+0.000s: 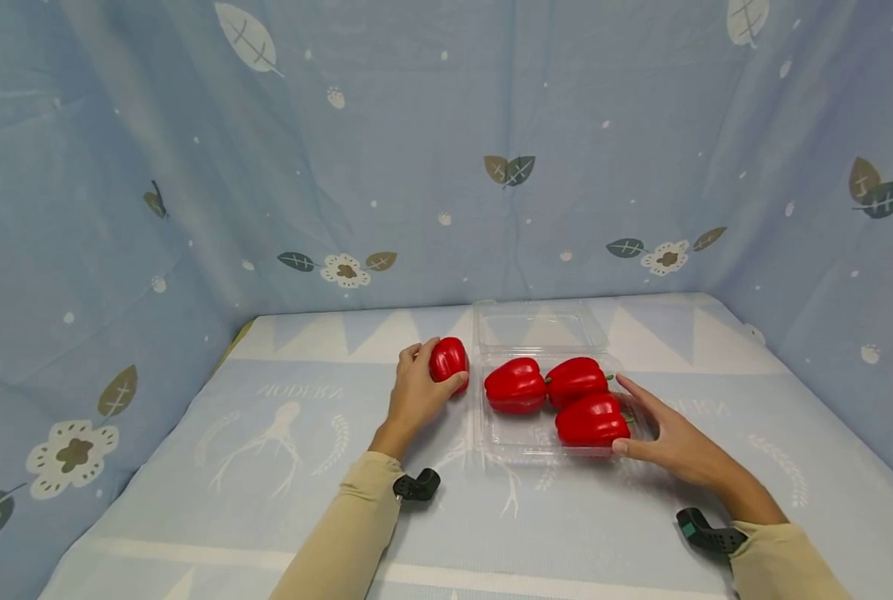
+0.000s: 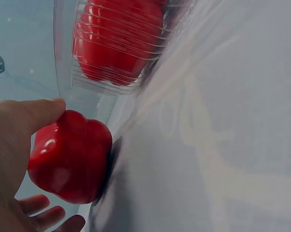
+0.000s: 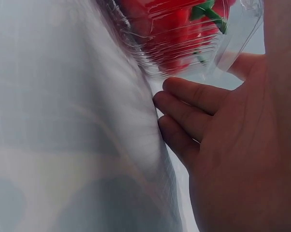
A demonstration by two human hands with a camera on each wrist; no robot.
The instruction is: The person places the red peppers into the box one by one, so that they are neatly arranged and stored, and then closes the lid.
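Note:
My left hand (image 1: 416,387) holds a red bell pepper (image 1: 449,363) beside the left wall of a clear plastic clamshell box (image 1: 514,435). Its thumb (image 2: 44,112) lies against the pepper's side in the left wrist view; the other fingers are partly hidden. Inside the box lie three more red bell peppers: one at the left (image 1: 516,386), one at the back right (image 1: 577,381) and one at the front right (image 1: 592,420). Around the box's right end my right hand (image 1: 667,437) is spread, with thumb near the front corner and fairly straight fingers (image 3: 193,94) by the ribbed wall.
The box's clear lid (image 1: 540,325) lies folded back behind it. A pale patterned cloth (image 1: 266,500) covers the table, and a blue leaf-print curtain (image 1: 446,125) hangs behind and at both sides. Each wrist wears a black band (image 1: 416,485).

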